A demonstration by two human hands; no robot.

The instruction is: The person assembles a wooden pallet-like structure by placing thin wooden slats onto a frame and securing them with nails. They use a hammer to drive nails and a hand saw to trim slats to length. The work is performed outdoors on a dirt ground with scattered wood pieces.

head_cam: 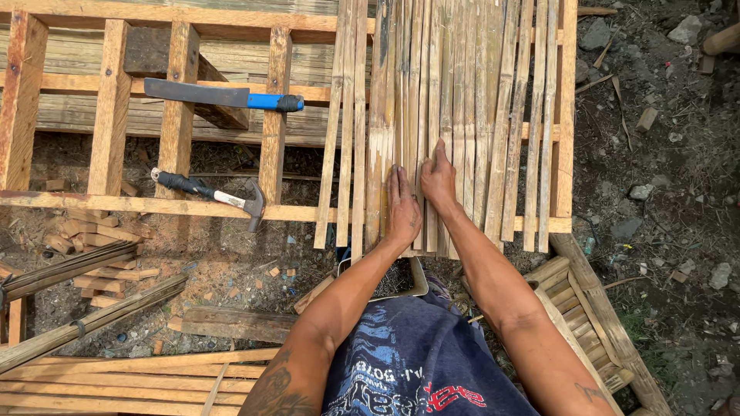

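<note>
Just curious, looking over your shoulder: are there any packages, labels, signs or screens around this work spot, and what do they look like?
No packages, signs or screens.
Shorts: bottom centre, on the person; dark blue cloth with pale blue and red print, the only lettering in view.
Machete: on the frame, upper left; dark blade, plain blue handle, no label that shows.

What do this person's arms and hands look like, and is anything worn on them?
Both arms are bare, with no sleeves, gloves, watch or rings visible. The left hand and right hand look dusty. Dark tattoos mark the left forearm near the elbow, and a smaller one the right forearm.
</note>
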